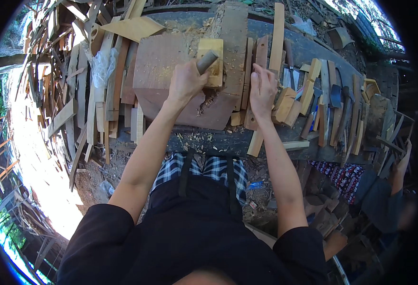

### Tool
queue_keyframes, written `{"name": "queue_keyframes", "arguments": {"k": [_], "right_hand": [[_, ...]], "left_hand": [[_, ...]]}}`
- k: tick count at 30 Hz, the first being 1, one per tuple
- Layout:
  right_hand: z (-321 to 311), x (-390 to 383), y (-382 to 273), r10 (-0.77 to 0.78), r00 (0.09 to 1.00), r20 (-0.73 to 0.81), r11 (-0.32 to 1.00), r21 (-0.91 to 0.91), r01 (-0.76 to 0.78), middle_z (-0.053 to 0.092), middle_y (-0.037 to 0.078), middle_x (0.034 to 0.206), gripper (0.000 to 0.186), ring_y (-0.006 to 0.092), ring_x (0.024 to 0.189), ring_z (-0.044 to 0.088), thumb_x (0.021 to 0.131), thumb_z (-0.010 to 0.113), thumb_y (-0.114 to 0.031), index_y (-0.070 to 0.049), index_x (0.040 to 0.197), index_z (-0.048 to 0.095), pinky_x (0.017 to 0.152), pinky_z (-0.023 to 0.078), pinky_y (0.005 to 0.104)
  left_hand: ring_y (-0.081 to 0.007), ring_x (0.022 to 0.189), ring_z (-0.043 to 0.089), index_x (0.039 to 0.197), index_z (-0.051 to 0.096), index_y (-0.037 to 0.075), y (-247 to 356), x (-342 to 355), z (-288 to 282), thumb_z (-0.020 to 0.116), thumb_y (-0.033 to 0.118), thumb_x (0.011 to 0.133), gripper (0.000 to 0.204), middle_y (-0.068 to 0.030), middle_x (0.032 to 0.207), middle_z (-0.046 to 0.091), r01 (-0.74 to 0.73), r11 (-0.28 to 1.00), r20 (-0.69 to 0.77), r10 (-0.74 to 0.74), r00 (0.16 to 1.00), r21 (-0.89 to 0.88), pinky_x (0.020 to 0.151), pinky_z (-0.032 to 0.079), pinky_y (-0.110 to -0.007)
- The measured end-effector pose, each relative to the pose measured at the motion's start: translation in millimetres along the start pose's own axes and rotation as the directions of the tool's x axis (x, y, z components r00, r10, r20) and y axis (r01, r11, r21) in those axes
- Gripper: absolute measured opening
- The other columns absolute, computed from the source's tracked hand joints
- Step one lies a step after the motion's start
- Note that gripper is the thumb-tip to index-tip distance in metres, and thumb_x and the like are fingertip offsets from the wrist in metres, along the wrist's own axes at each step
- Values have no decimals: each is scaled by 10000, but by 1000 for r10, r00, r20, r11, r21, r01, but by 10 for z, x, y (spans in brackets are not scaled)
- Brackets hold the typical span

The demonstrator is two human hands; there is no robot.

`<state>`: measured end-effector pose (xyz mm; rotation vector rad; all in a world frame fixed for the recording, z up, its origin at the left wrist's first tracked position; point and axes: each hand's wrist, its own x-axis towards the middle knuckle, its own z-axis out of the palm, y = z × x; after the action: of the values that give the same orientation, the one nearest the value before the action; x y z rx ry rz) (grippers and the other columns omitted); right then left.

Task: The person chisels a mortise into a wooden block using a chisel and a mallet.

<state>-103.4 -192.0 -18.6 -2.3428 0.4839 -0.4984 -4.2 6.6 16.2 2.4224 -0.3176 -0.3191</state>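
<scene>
My left hand (186, 83) is closed around a thick, round, grey-brown wooden handle (207, 61), whose end sticks up past my fingers. What the handle leads to is hidden under my hand. Right beside it lies a pale yellow wood block (210, 46) with recesses cut into it, resting on a broad brown wooden work block (159, 64) strewn with shavings. My right hand (262, 92) is over the narrow boards to the right, fingers loosely stretched and partly apart, with no object visible in it. A long light strip of wood (277, 33) stands out just beyond those fingers.
Hand tools, including a dark-bladed one (335, 95), and small wood blocks (285, 105) crowd the bench's right side. Wood offcuts (68, 116) pile up at the left, near a clear plastic bag (103, 69). Another person's hand (404, 156) touches a frame at far right.
</scene>
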Motion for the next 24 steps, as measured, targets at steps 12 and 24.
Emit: {"name": "queue_keyframes", "arguments": {"k": [12, 24], "right_hand": [[-223, -700, 512, 252, 966, 58, 964, -99, -245, 529, 146, 1182, 381, 341, 1145, 499, 939, 591, -191, -83, 1304, 570, 1003, 383, 444], [213, -683, 584, 318, 947, 42, 917, -265, -297, 462, 195, 1286, 608, 392, 1193, 444, 914, 612, -231, -52, 1450, 386, 1015, 360, 484]], "left_hand": [[-451, 836, 658, 1052, 635, 15, 30, -70, 123, 684, 218, 828, 306, -254, 854, 677, -44, 997, -40, 47, 998, 62, 749, 514, -534], [-91, 578, 570, 788, 614, 31, 808, 122, -975, 762, 335, 872, 348, -3, 640, 599, -419, 733, -324, 280, 904, -536, 526, 448, -269]]}}
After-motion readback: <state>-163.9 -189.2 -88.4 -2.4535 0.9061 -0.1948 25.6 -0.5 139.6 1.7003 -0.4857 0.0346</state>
